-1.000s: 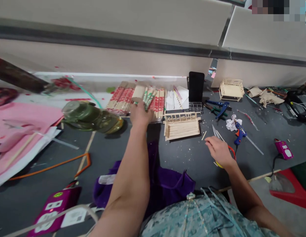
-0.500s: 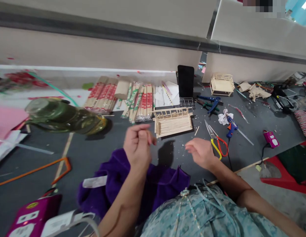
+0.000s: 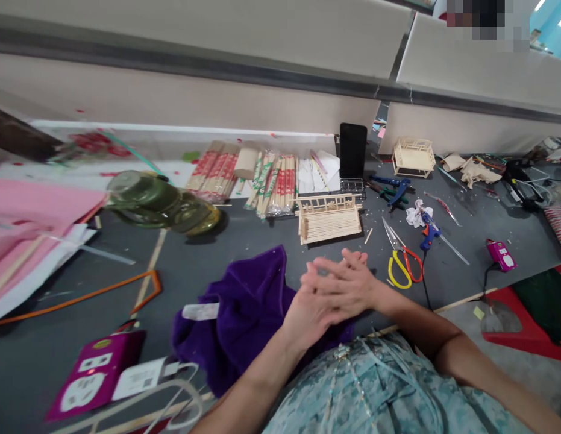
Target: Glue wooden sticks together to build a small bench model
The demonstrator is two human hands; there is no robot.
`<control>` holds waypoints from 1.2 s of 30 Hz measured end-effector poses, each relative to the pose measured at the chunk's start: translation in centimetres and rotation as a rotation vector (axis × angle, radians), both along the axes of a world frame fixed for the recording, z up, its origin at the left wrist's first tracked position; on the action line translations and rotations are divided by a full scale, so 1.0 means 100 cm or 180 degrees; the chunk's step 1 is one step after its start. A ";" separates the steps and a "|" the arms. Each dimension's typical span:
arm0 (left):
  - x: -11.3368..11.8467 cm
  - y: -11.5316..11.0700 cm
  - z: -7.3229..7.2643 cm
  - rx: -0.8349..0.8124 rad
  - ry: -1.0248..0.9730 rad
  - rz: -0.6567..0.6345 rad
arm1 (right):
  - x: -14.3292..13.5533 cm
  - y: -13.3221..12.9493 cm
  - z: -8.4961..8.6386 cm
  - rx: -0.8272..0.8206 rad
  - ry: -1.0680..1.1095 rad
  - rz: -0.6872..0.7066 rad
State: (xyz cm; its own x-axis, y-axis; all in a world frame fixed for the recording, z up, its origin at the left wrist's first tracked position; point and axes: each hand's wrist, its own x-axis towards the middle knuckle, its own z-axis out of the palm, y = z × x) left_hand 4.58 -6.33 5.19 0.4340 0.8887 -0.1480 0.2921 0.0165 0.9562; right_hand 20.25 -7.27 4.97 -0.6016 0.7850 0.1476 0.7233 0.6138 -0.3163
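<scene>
My left hand (image 3: 308, 308) and my right hand (image 3: 356, 288) meet just in front of my body. Their fingers are stretched out and overlap, and neither holds an object. Part of the left palm is hidden behind the right fingers. Under and beside them lies a crumpled purple cloth (image 3: 248, 301) with a white tag. Beyond the hands stands a small model bench of pale wooden sticks (image 3: 331, 223), with a slatted seat and a railed back. Scissors (image 3: 401, 256) with one yellow and one red handle lie to the right of my right hand.
A blue glue gun (image 3: 429, 235), pliers (image 3: 398, 191) and a second stick model (image 3: 414, 158) are on the right. Packs of chopsticks (image 3: 213, 172), a phone (image 3: 353, 150) and a green bottle (image 3: 162, 202) stand or lie further back. Purple power boxes (image 3: 501, 255) sit on both sides.
My hands were apart with curled fingers; they have come together in front of me, fingers now extended. The view has shifted slightly left. The model bench stays in place on the table.
</scene>
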 end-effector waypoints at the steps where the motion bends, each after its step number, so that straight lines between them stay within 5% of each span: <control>1: -0.003 -0.003 0.008 -0.0235 -0.0318 -0.0167 | 0.013 0.003 -0.002 0.0186 0.0111 -0.0005; 3: -0.007 -0.005 0.023 -0.1204 -0.1652 -0.0599 | 0.042 0.007 -0.008 0.0585 0.0468 -0.0265; 6: -0.012 0.000 0.034 -0.1404 -0.2312 -0.0858 | 0.086 0.007 -0.016 0.0847 0.0945 -0.1361; 10: -0.020 0.021 0.035 -0.0157 -0.1999 0.0636 | 0.128 0.000 -0.019 0.0944 0.1009 -0.2879; 12: -0.023 0.035 0.036 0.0329 -0.2034 0.1179 | 0.140 -0.003 -0.016 0.0967 0.0969 -0.3178; 18: -0.028 0.070 0.038 0.1024 -0.2165 0.2251 | 0.152 -0.004 -0.004 0.0129 0.0093 -0.3519; 22: -0.030 0.090 0.030 0.1096 -0.2038 0.2798 | 0.155 0.000 -0.002 -0.0084 -0.0239 -0.3336; 29: -0.028 0.130 0.010 0.0878 -0.1542 0.2514 | 0.145 0.010 -0.009 -0.0792 -0.0856 -0.3172; 36: -0.033 0.163 -0.009 0.0780 -0.1318 0.2324 | 0.142 0.016 -0.014 -0.0957 -0.1197 -0.3136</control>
